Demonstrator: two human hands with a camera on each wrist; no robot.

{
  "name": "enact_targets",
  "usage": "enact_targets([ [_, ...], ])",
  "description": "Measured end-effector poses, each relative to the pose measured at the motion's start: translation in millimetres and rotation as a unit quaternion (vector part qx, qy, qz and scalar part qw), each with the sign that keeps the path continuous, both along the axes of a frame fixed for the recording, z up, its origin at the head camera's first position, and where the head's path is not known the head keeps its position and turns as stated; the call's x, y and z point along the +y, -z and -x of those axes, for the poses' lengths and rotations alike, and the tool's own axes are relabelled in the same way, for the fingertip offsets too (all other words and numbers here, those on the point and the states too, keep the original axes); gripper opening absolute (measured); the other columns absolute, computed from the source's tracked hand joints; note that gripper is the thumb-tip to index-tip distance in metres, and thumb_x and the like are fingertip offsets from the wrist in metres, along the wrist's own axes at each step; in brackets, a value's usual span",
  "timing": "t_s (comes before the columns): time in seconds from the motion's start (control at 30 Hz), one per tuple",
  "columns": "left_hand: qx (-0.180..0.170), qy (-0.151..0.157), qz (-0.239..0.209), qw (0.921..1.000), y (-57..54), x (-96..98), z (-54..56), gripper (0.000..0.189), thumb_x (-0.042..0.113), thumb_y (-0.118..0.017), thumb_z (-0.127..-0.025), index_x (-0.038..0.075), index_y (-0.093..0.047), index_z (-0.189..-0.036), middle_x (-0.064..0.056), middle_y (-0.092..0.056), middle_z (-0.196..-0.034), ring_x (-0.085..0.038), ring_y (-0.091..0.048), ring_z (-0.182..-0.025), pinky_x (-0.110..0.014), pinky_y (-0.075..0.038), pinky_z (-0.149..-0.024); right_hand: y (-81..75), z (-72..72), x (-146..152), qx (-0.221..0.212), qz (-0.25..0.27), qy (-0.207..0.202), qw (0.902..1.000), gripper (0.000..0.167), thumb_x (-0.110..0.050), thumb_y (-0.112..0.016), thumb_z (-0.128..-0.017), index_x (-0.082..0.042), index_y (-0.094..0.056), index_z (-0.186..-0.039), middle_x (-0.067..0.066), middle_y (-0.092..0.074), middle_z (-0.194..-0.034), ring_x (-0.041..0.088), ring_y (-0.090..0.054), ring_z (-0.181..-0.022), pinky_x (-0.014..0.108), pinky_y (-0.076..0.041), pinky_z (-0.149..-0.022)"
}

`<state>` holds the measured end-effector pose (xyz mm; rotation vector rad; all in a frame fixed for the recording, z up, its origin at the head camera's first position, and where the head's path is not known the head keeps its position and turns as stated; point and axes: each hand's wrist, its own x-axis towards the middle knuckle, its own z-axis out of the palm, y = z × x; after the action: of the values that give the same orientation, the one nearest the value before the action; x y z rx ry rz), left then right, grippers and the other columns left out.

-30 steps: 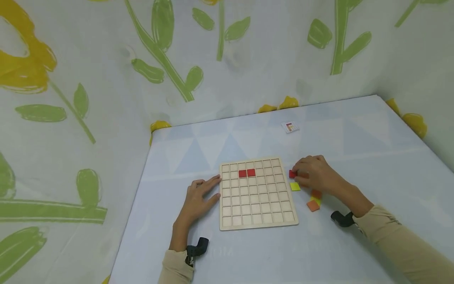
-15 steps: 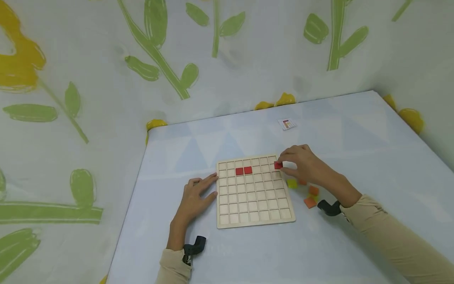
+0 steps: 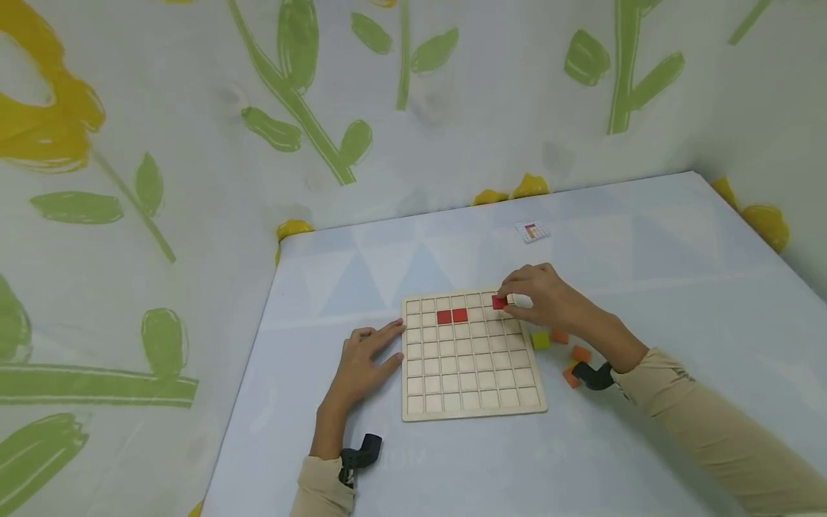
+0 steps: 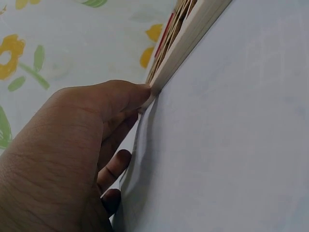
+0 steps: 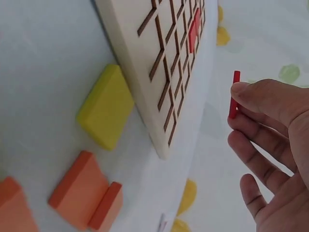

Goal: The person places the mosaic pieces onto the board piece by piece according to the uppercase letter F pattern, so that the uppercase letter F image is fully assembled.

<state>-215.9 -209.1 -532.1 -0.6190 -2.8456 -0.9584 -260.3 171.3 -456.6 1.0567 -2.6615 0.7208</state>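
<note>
A square wooden grid board [image 3: 474,362] lies on the table with two red tiles [image 3: 451,316] side by side in its second row. My right hand [image 3: 543,293] pinches a third red tile [image 5: 234,94] between thumb and fingers, above the board's far right corner. In the right wrist view the held tile is seen edge-on, apart from the board. My left hand [image 3: 359,365] rests beside the board's left edge, its thumb and fingertips touching the rim. The left wrist view shows the thumb [image 4: 137,94] right at the board's side [image 4: 186,46].
Right of the board lie a yellow tile [image 3: 540,340] and several orange tiles [image 5: 79,188], some overlapping another yellow one. A small card with a coloured grid pattern [image 3: 533,231] lies farther back. A flower-printed wall [image 3: 452,143] stands behind the table.
My right hand has picked up the red tile from the table right of the board and carried it left over the far right corner. My left hand has stayed at the edge.
</note>
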Motion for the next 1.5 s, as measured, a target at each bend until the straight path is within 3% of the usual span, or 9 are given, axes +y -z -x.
enact_targets([
  [0.3,-0.005,0.005,0.01,0.9999,-5.6,1.0,0.8,0.05,0.036,-0.066,-0.096,0.032,-0.055,-0.145,0.022,-0.045,-0.149,-0.024,-0.042,-0.122,-0.05,-0.028,-0.099,-5.0,5.6,-14.0,0.004,-0.012,-0.015,0.9998,0.018,-0.006,-0.084,-0.08,-0.011,-0.076,-0.096,0.003,-0.071,-0.102,0.026,-0.062,-0.1,0.05,-0.038,-0.088],
  [0.57,-0.003,0.01,0.01,0.9999,-2.9,-1.0,0.7,0.051,0.039,-0.065,-0.097,0.03,-0.055,-0.145,0.019,-0.045,-0.15,-0.025,-0.043,-0.123,-0.052,-0.028,-0.1,0.6,8.9,-26.5,-0.017,-0.021,-0.027,0.9993,0.016,-0.008,-0.082,-0.083,-0.01,-0.077,-0.098,0.003,-0.071,-0.103,0.026,-0.062,-0.104,0.052,-0.038,-0.093],
  [0.77,-0.021,0.001,0.01,0.9997,-5.7,-1.0,-0.6,0.05,0.036,-0.066,-0.096,0.032,-0.056,-0.145,0.023,-0.045,-0.149,-0.025,-0.042,-0.123,-0.05,-0.028,-0.099,4.9,8.6,-32.1,-0.012,-0.026,-0.034,0.999,0.015,-0.01,-0.082,-0.082,-0.011,-0.077,-0.097,0.002,-0.072,-0.102,0.025,-0.062,-0.102,0.051,-0.039,-0.091],
  [1.13,-0.014,-0.001,0.016,0.9998,-5.5,-1.5,-1.5,0.051,0.038,-0.066,-0.096,0.032,-0.056,-0.145,0.021,-0.046,-0.149,-0.024,-0.043,-0.123,-0.049,-0.029,-0.099,6.0,10.8,-39.3,-0.008,-0.042,-0.033,0.9986,0.015,-0.011,-0.082,-0.083,-0.011,-0.077,-0.097,0.001,-0.072,-0.101,0.024,-0.062,-0.1,0.05,-0.04,-0.091],
  [1.5,-0.022,-0.011,0.019,0.9995,-6.8,-0.7,-2.5,0.051,0.038,-0.066,-0.096,0.033,-0.055,-0.145,0.024,-0.045,-0.149,-0.023,-0.042,-0.124,-0.047,-0.029,-0.099,9.6,11.1,-45.7,-0.037,-0.085,-0.014,0.9956,0.017,-0.016,-0.082,-0.084,-0.011,-0.078,-0.1,0.0,-0.072,-0.103,0.023,-0.062,-0.101,0.049,-0.039,-0.093],
])
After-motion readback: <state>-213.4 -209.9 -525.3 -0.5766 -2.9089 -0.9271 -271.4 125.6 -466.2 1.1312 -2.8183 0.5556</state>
